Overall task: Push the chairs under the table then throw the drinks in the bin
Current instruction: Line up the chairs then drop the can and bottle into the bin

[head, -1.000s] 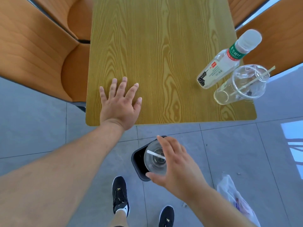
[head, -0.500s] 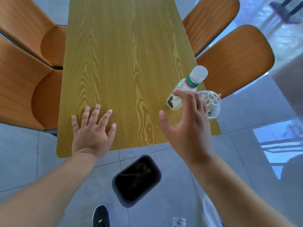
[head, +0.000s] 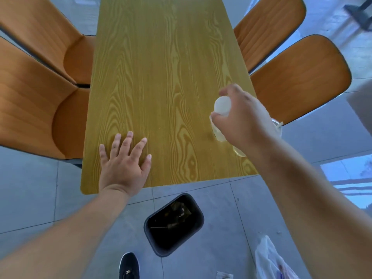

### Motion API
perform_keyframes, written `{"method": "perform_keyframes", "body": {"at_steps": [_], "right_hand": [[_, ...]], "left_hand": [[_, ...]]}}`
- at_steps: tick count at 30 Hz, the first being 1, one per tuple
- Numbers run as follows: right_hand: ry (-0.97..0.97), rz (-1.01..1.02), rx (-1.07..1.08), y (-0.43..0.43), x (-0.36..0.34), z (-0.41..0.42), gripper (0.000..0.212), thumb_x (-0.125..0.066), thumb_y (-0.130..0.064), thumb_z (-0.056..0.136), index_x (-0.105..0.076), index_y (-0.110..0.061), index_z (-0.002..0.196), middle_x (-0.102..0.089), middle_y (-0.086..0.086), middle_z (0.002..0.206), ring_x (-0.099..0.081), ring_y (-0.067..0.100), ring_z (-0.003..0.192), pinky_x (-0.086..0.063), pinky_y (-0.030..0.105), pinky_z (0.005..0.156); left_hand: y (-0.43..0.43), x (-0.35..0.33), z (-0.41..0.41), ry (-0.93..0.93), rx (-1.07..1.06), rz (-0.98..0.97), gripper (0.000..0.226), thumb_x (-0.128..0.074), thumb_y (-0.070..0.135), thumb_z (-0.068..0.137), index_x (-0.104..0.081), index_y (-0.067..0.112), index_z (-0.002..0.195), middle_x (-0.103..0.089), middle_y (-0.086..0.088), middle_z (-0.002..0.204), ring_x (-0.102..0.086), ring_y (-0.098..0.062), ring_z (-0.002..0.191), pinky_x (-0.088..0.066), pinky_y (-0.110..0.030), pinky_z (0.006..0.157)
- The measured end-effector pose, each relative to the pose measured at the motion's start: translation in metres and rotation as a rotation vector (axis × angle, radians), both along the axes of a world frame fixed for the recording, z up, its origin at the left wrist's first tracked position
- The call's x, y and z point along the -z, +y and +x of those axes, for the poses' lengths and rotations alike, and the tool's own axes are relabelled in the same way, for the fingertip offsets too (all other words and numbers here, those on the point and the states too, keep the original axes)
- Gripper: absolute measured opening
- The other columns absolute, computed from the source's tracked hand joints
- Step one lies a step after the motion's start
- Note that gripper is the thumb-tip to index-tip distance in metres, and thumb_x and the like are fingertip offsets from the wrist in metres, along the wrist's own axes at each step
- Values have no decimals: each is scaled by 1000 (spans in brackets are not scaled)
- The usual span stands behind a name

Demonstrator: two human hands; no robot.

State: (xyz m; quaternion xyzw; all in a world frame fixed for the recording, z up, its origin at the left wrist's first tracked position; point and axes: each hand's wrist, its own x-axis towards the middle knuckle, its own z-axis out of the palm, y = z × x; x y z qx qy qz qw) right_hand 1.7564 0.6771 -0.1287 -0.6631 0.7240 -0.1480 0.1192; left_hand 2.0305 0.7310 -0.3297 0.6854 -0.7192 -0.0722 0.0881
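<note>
My right hand (head: 244, 117) is closed around a clear plastic bottle (head: 222, 105) with a white cap, at the near right part of the wooden table (head: 161, 77). A clear plastic cup (head: 276, 127) with a straw lies just behind that hand, mostly hidden. My left hand (head: 124, 162) rests flat and spread on the table near its front edge. A black bin (head: 174, 222) stands on the floor below the table's front edge, with rubbish inside. Orange chairs sit tucked against both sides: two on the left (head: 30, 93) and two on the right (head: 298, 77).
A white plastic bag (head: 269, 260) lies on the grey tiled floor at the lower right. My black shoe (head: 128, 266) is beside the bin. A small scrap of paper (head: 225, 275) lies on the floor near the bottom edge.
A cup held over the bin a second ago is gone from my right hand. That hand rose to the table and closed on the bottle. My left hand stayed flat.
</note>
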Motion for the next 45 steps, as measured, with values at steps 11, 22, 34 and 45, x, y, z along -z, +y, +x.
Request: {"method": "perform_keyframes", "body": {"at_steps": [11, 22, 34, 45], "right_hand": [[-327, -110, -43, 60, 38, 34, 36, -73, -47, 91, -55, -27, 115, -61, -19, 90, -58, -4, 84, -37, 4, 66], [-423, 202, -296, 98, 50, 44, 28, -68, -64, 88, -52, -50, 107, -59, -28, 92, -59, -4, 78, -40, 14, 64], [-185, 493, -253, 163, 106, 18, 72, -62, -78, 79, -42, -47, 140, -43, -30, 137, -43, -2, 126, -40, 24, 88], [-526, 1, 675, 95, 112, -67, 78, -83, -54, 79, -38, -24, 136, -49, -2, 131, -57, 10, 108, -42, 16, 73]], "left_hand": [[0, 2, 0, 9, -14, -3, 57, -29, 63, 103, -38, 41, 153, -26, -3, 170, -10, -30, 158, -4, -67, 123], [-1, 0, -1, 11, -25, -18, 54, -32, 63, 102, -40, 42, 151, -29, -3, 169, -13, -31, 157, -7, -68, 123], [0, 1, 1, 27, -12, -35, 55, -31, 63, 102, -40, 40, 151, -30, -5, 168, -14, -32, 157, -7, -69, 122], [0, -1, 1, 25, -14, -6, 58, -28, 66, 101, -38, 41, 153, -28, -4, 169, -11, -31, 158, -6, -68, 123]]}}
